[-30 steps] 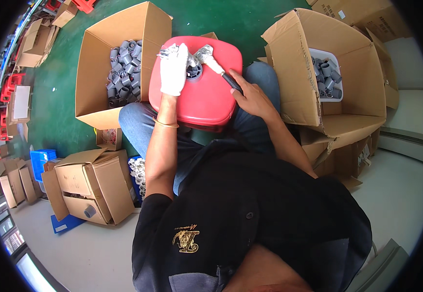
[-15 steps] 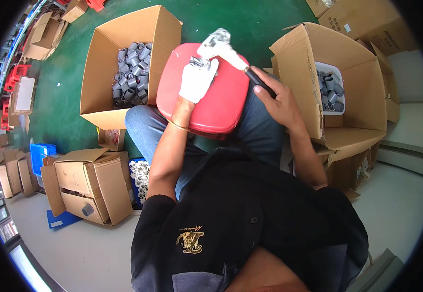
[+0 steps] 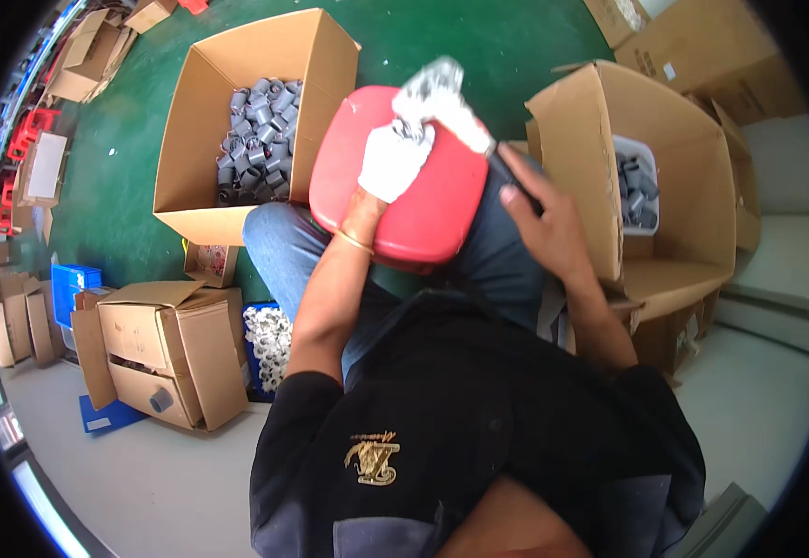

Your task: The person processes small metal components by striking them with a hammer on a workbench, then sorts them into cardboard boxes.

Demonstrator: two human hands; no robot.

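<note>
My right hand (image 3: 548,226) is bare and wrapped round the black handle of a hammer (image 3: 461,122). The hammer's head and upper shaft look whitish and are blurred. Just beneath the head, my left hand (image 3: 392,165), in a white glove, is closed on a small grey piece (image 3: 411,129) over the red stool top (image 3: 441,200). Hammer and glove cover most of that piece, so its shape is hard to make out. The stool stands between my knees.
An open carton (image 3: 196,139) of grey pipe fittings (image 3: 257,139) stands to the left. At right, another carton (image 3: 567,153) contains a white bin (image 3: 643,147) with similar fittings. A blue crate (image 3: 256,367) of white parts and a battered carton (image 3: 213,353) sit lower left.
In the picture, the hammer and both hands have shifted slightly right. The hammer's head now covers more of the grey piece in my left hand, and the view has moved a little.
</note>
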